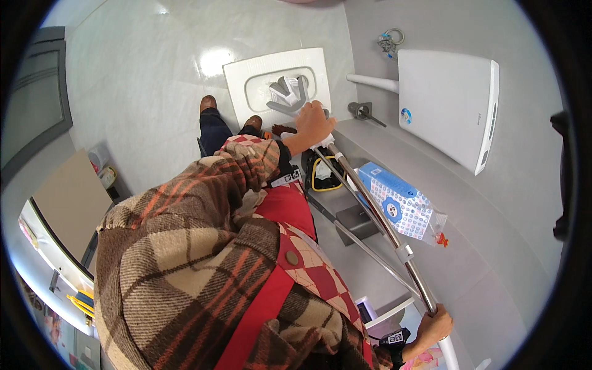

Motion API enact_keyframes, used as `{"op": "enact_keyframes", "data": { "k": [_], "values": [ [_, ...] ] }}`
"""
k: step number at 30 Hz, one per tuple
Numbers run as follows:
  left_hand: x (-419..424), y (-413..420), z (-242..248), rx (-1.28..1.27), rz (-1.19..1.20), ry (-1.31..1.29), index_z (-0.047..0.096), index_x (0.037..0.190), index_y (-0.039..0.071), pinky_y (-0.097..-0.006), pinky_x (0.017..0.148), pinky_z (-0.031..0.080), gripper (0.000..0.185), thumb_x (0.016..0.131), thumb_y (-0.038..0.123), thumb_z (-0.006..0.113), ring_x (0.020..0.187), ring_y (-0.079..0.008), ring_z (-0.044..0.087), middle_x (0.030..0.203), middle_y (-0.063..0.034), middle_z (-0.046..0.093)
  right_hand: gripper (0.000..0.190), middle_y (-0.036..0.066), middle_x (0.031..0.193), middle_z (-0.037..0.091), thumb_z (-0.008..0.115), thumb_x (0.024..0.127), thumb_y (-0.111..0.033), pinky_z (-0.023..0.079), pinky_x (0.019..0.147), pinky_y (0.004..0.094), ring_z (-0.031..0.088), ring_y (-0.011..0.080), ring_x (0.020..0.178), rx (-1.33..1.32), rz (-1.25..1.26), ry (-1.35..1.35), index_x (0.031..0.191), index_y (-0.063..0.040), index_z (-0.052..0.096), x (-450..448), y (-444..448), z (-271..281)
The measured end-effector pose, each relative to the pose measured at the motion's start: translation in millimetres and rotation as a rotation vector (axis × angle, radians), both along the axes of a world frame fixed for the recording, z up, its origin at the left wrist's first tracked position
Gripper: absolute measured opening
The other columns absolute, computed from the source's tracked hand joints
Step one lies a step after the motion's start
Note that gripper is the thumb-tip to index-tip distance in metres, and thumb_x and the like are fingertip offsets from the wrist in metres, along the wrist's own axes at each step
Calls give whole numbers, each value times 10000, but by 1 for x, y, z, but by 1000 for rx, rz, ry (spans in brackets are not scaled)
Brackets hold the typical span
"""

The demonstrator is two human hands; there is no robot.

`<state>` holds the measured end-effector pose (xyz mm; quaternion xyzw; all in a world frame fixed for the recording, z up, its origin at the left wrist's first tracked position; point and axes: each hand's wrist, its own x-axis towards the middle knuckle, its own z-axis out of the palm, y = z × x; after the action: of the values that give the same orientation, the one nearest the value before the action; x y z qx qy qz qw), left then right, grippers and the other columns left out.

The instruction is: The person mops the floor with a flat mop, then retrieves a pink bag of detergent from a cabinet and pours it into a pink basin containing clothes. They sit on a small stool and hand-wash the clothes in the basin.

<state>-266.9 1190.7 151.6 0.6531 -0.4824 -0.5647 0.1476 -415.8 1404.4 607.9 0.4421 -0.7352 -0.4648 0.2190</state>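
A sponge mop with a steel pole [375, 206] runs diagonally across the right side. Its grey-and-white folding head [291, 95] is bent into a V over the basin of a white squat toilet [240, 88]. My left hand [315, 121] is closed around the mop's lower end, just behind the head. Farther up, my right hand [434, 322] grips the pole near its white end [447, 354]. A thinner rod runs beside the upper part of the pole. My sleeves are plaid, and a red checked apron [314, 268] hangs in front of me.
A white cistern [446, 108] hangs on the right wall, its pipe [372, 82] leading toward the toilet. A toilet brush holder [358, 110] stands near the corner. Beneath the pole are a yellow-rimmed bin [329, 185], a tissue pack [393, 201] and another metal pole [358, 241].
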Motion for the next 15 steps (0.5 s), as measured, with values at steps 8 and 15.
{"op": "enact_keyframes", "data": {
  "k": [8,15],
  "values": [
    [8,-17,-65,-251,50,96,561,995,13,-377,786,425,396,765,335,573,909,-271,555,927,-125,590,275,111,696,609,620,549,-32,436,582,401,547,325,638,-48,-15,-155,812,-114,618,19,-21,16],
    [53,-63,-112,-47,-106,538,621,958,44,-240,452,419,280,801,250,514,607,-92,572,761,-21,629,293,105,709,603,609,543,2,424,595,378,529,311,623,-5,31,-197,825,-78,609,31,-56,48]
  ]
}}
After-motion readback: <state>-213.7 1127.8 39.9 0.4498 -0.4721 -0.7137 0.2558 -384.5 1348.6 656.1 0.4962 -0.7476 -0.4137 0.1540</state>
